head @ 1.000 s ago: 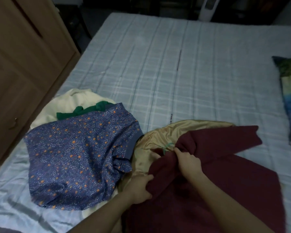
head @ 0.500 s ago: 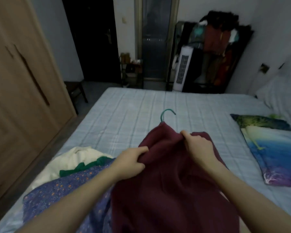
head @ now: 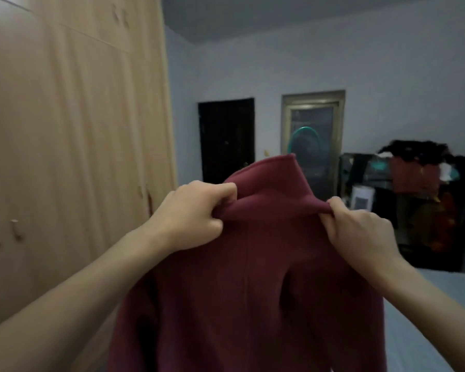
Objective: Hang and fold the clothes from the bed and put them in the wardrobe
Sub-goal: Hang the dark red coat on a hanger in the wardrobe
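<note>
A tall light-wood wardrobe (head: 73, 146) fills the left side of the view, its doors closed, with small handles (head: 15, 229) low on the left and another pair near its right edge.

In front of it, the person's left forearm reaches up from the lower left corner. The left hand (head: 191, 214) has its fingers curled into the fabric at the left shoulder of a maroon garment (head: 253, 285), gripping a bunched fold there.

The garment hangs in mid-air at the centre, lifted in front of the camera, its collar standing up at the top and its body dropping out of view at the bottom edge. A blurred teal hanger hook (head: 305, 139) rises just above the collar.

Behind the garment are a dark doorway (head: 226, 135) and, to its right, a framed glass door (head: 313, 124) in a pale wall.

The right hand (head: 360, 232) pinches the fabric at the garment's right shoulder, fingers curled around a gathered ridge, with the right forearm running off towards the lower right.

Further right stands a dark rack piled with clothes (head: 419, 200). A strip of the bed (head: 440, 318), covered in pale blue, shows at the lower right.
</note>
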